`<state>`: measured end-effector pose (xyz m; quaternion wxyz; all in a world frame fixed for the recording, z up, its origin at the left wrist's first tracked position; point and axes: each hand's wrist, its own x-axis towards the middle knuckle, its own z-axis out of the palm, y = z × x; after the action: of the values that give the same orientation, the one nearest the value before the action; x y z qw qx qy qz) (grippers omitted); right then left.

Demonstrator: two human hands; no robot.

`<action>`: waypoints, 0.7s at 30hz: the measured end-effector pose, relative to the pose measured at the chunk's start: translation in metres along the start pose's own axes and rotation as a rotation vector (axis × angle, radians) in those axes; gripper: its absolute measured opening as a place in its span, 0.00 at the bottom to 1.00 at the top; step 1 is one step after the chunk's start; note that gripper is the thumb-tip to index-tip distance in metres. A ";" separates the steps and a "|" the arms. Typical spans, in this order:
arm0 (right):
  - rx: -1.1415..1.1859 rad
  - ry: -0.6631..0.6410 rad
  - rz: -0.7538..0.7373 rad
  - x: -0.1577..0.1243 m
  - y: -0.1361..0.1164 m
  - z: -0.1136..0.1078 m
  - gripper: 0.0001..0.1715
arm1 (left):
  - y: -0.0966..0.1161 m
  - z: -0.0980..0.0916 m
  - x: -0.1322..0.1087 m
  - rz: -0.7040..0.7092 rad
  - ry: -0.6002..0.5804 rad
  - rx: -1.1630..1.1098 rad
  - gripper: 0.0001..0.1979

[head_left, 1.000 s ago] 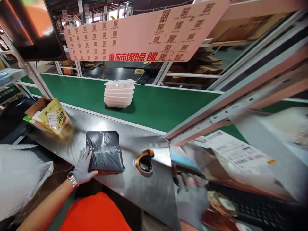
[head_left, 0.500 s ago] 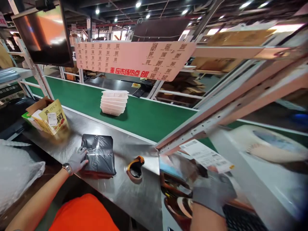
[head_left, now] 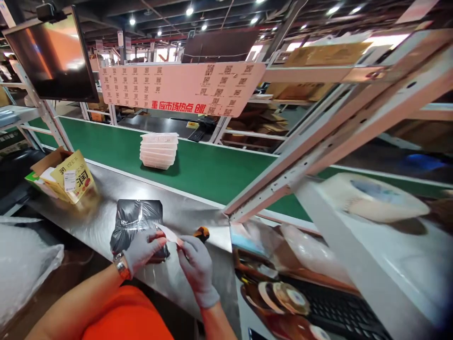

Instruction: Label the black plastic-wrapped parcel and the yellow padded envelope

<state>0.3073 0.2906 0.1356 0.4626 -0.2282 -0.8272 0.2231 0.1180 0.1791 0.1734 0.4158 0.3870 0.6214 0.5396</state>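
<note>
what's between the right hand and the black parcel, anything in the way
Yes: in this view, the white slip held by both hands and the left hand come between the right hand and the black parcel. Nothing else visible does.

The pink board (head_left: pixel 180 87) reads "市场热点", the yellow packet (head_left: pixel 78 170) "润".

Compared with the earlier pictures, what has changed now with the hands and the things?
The right hand came leftward and holds a white sheet, apparently the one that lay at the right. The left hand shifted rightward from the left edge of the black package and holds the sheet too. Package, white baskets and yellow bag look unmoved.
</note>
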 end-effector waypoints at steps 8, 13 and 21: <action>-0.126 0.036 -0.049 -0.011 -0.029 0.034 0.11 | 0.000 -0.024 0.011 -0.256 -0.062 -0.266 0.31; -0.036 0.059 0.147 -0.024 -0.049 0.064 0.09 | -0.015 -0.045 0.019 -0.188 -0.205 -0.188 0.26; 0.564 0.125 0.739 -0.012 -0.091 0.120 0.22 | -0.021 -0.109 0.033 0.410 -0.470 0.499 0.10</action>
<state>0.1931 0.1925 0.1233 0.4449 -0.3857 -0.5681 0.5750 0.0041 0.1696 0.1573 0.3235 0.7052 0.5311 0.3405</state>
